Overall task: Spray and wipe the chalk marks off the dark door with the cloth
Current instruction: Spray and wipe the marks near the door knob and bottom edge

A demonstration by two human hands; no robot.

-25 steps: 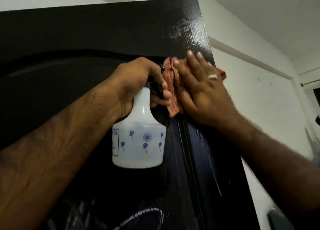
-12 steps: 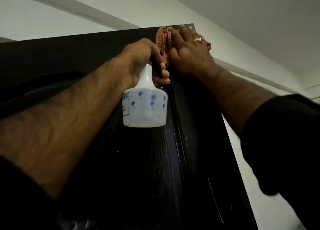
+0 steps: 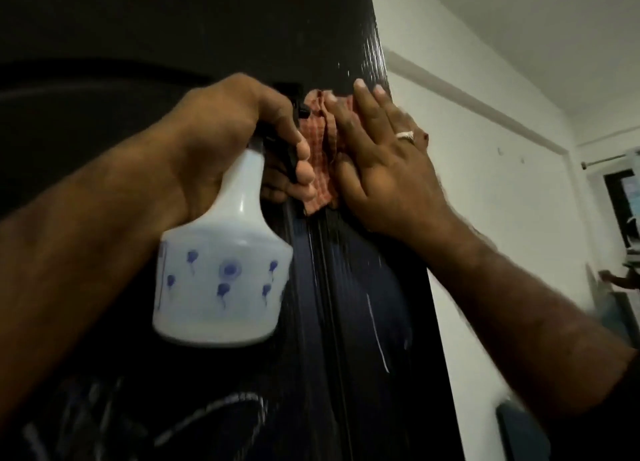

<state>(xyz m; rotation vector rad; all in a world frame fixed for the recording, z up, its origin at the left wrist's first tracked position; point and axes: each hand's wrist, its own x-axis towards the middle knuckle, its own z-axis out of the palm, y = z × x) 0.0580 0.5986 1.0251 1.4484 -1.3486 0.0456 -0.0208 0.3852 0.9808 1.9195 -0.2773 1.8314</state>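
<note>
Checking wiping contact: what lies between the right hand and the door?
In the head view, the cloth lies between the right hand and the door, pressed flat.

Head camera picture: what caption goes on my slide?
Right hand presses cloth on dark door; left hand holds spray bottle.

A white wall (image 3: 485,190) fills the right side of the view, dim and evenly lit. A raised white band (image 3: 478,103) runs across it at a slant, below the pale ceiling (image 3: 554,27). Two small dark specks sit on the wall under the band. At the far right, a thin rod (image 3: 602,163) juts out near the corner, above a dark opening (image 3: 621,197) with bluish light in it; what lies there is blurred. A dark rounded shape (image 3: 519,433) shows at the bottom right, too unclear to name.
</note>
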